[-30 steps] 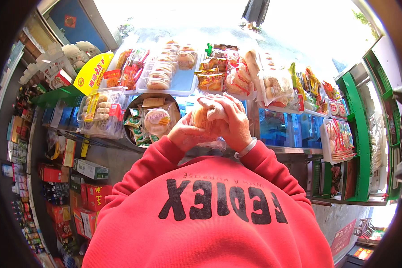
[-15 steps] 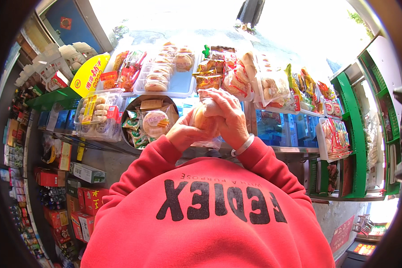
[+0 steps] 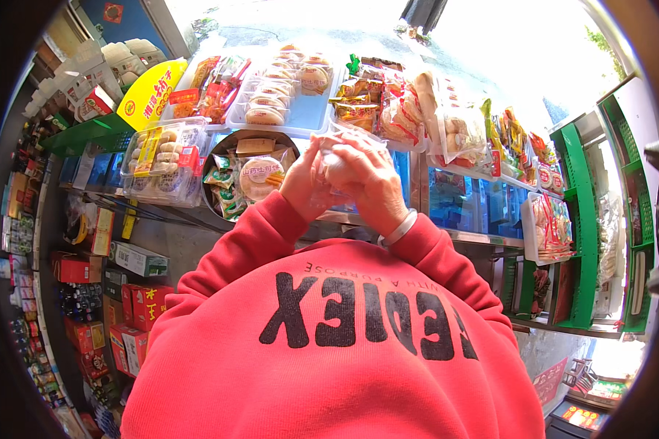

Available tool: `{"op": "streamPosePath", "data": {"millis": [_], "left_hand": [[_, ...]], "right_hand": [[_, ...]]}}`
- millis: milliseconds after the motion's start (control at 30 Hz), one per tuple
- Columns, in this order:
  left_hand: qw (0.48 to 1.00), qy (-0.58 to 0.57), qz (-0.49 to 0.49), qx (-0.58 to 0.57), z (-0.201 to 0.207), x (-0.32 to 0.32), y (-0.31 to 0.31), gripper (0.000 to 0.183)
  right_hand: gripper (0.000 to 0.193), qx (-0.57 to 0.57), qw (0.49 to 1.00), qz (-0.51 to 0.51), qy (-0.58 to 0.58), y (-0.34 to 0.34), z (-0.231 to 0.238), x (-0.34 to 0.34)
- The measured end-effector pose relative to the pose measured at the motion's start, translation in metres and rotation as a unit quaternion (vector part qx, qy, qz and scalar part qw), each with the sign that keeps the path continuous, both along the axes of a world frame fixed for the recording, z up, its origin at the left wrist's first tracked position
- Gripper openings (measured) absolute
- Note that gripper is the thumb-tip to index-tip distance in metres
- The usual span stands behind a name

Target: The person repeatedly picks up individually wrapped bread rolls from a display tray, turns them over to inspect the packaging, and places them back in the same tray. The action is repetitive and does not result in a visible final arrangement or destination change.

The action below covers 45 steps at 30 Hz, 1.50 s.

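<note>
Both hands are raised in front of my chest, over the near edge of the display counter. Between them is a clear plastic-wrapped bun [image 3: 336, 167], mostly covered by my fingers. My left hand [image 3: 301, 179] closes on its left side. From the right, my right hand [image 3: 378, 183] curls its fingers over the wrapped bun; a white bracelet circles that wrist. Close to my left hand stands a round tin holding a wrapped round cake [image 3: 259, 180] and small green-and-white packets [image 3: 223, 179].
Beyond my hands, a clear tray [image 3: 315, 110] holds round cakes. Packaged snacks [image 3: 359, 102] and bagged bread [image 3: 400, 117] stand beside it. A clear box of small buns [image 3: 167, 162] and a yellow sign [image 3: 151, 95] are at left, green racks [image 3: 580, 219] at right. Cartons [image 3: 138, 260] sit low left.
My hands have shifted slightly, and my left hand is more upright. The bun's yellowish side, visible before, is now mostly hidden behind plastic and fingers. The view has tilted a little.
</note>
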<state>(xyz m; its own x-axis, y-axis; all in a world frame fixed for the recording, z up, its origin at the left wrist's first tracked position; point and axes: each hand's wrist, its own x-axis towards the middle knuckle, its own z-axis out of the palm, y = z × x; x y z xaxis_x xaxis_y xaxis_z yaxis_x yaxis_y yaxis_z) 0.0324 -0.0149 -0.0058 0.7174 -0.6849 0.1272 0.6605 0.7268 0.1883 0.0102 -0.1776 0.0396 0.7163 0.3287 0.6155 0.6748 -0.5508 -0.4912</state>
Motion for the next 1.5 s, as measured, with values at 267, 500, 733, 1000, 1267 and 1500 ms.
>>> {"op": "streamPosePath", "data": {"millis": [267, 500, 733, 1000, 1267, 1500], "left_hand": [[0.998, 0.06, -0.018, 0.008, -0.001, 0.012, 0.017, 0.073], [0.992, 0.07, 0.006, 0.109, -0.003, 0.009, 0.022, 0.047], [0.981, 0.062, 0.1, 0.153, 0.005, 0.009, 0.02, 0.049], [0.988, -0.05, 0.07, 0.131, 0.026, 0.0, -0.006, 0.054], [0.989, -0.007, 0.066, 0.134, 0.006, 0.009, -0.003, 0.053], [0.991, -0.009, 0.031, 0.129, 0.006, 0.02, 0.001, 0.052]], "right_hand": [[0.045, -0.079, 0.986, 0.143, -0.044, 0.002, -0.001, -0.014], [0.043, -0.073, 0.983, 0.166, -0.037, -0.008, -0.008, -0.018], [0.044, 0.072, 0.996, 0.045, -0.02, -0.033, 0.011, -0.013], [0.052, 0.184, 0.979, -0.048, 0.077, -0.045, 0.007, -0.005], [0.049, 0.125, 0.989, -0.054, 0.059, -0.041, -0.006, -0.027], [0.044, 0.003, 0.999, -0.049, -0.015, -0.039, -0.01, -0.043]]}}
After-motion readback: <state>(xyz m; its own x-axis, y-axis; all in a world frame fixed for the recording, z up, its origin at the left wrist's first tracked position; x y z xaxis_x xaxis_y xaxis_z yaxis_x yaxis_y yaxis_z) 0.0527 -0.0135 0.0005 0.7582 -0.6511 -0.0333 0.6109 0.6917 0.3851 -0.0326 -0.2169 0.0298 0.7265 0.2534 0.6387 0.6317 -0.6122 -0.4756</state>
